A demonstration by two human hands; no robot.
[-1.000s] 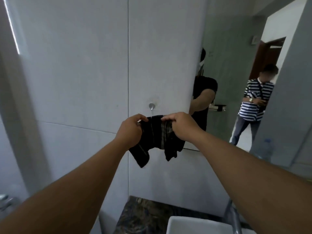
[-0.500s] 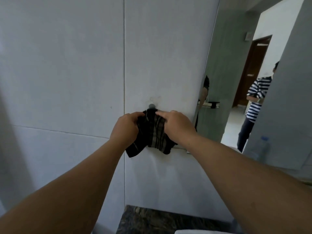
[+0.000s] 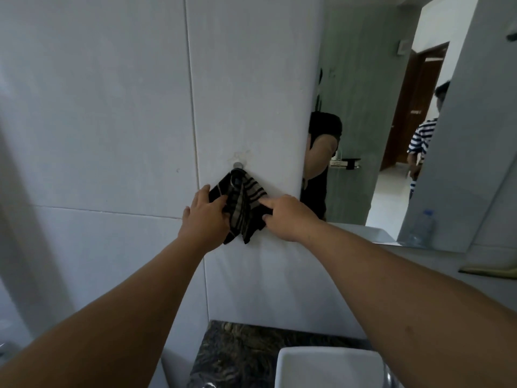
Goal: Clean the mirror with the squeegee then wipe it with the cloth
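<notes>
A dark cloth (image 3: 240,203) with grey stripes hangs from a small metal hook (image 3: 237,164) on the white tiled wall. My left hand (image 3: 202,222) holds its left side, thumb across the fabric and fingers spread against the tile. My right hand (image 3: 288,217) pinches its right edge between the outstretched index finger and thumb. The mirror (image 3: 363,107) covers the wall just right of the cloth. No squeegee is in view.
A white basin (image 3: 327,365) sits on a dark marble counter (image 3: 237,351) below my arms. In the mirror's reflection are a plastic bottle (image 3: 421,228), a person in a striped shirt (image 3: 422,141) by a brown door, and my own dark-shirted body.
The cloth went from being held bunched below the hook to hanging on it, and it is now spread wider. My hands have slid lower and apart along its sides.
</notes>
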